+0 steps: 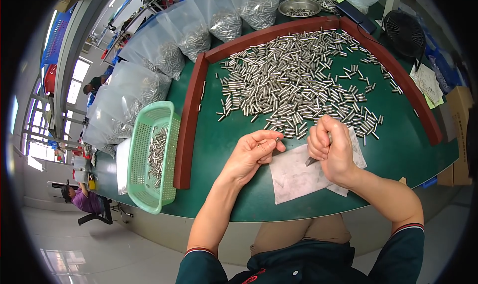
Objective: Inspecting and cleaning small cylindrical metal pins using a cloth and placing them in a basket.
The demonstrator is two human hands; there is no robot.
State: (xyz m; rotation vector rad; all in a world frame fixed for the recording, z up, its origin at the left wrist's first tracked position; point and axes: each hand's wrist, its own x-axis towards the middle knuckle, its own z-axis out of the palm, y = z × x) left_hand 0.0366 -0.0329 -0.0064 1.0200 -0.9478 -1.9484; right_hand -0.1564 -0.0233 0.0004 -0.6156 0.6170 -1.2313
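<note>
The left hand [254, 152] is pinching a small silver metal pin [277, 139]; at three o'clock, the right hand [331, 147] is gripping a slim dark pointed tool [312, 160] over white paper [294, 177].

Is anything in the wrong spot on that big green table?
A few metal pins lie outside the red frame, on its left, away from the big pile. Otherwise nothing looks odd.
</note>
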